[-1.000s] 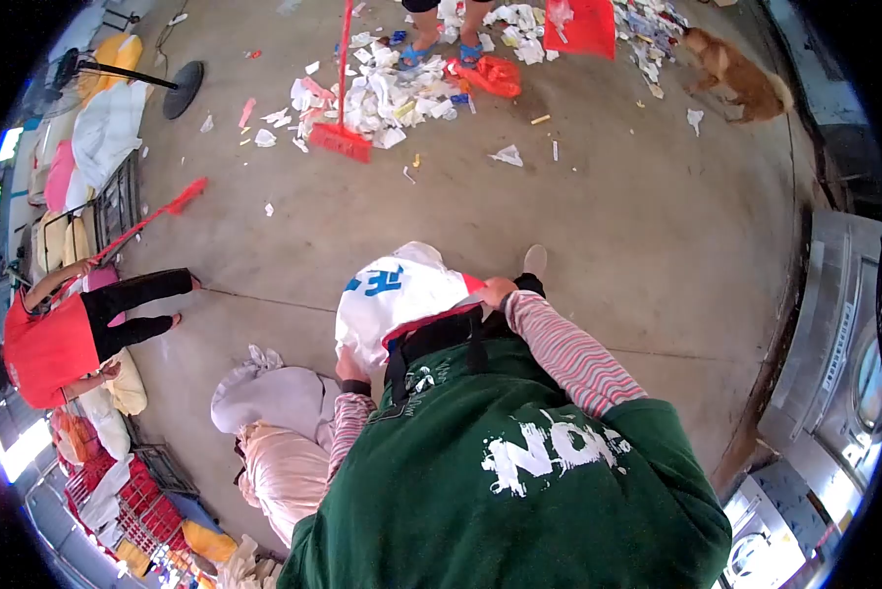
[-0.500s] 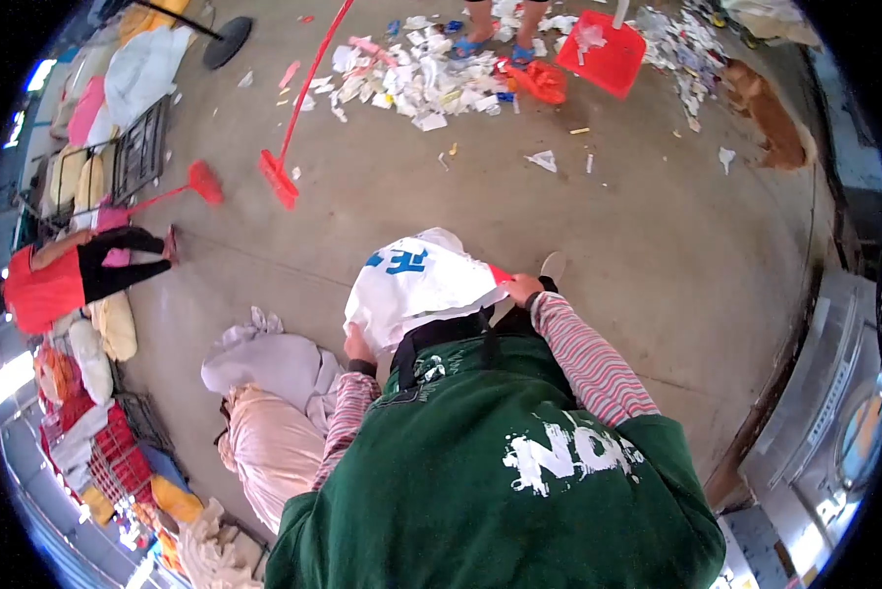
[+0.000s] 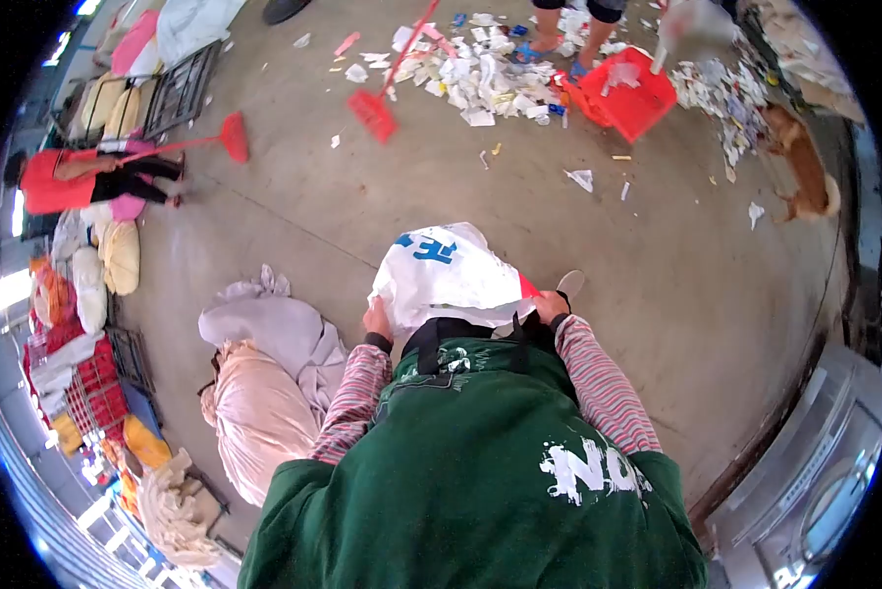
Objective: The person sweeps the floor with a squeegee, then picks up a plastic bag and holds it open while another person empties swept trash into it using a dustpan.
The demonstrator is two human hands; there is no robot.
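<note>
A white bag (image 3: 451,270) with blue lettering and a red edge hangs in front of my waist. Its left edge is gripped by my left hand (image 3: 377,318), fingers closed on the plastic. My right hand (image 3: 551,306) pinches the bag's right side, by the red part. The bag's near rim spreads between the two hands, close to my green top. What is inside the bag cannot be made out.
Scattered paper litter (image 3: 490,79) lies ahead, with a red broom (image 3: 372,116), a red dustpan (image 3: 629,93) and a person's legs. A dog (image 3: 802,162) is at right. Bundled cloths (image 3: 264,402) lie at left. Another person (image 3: 63,182) sweeps; a machine (image 3: 814,501) stands right.
My view has turned left, and both hands still hold the bag. The red dustpan and broom have shifted beside the litter. The person at left stands with the broom held out.
</note>
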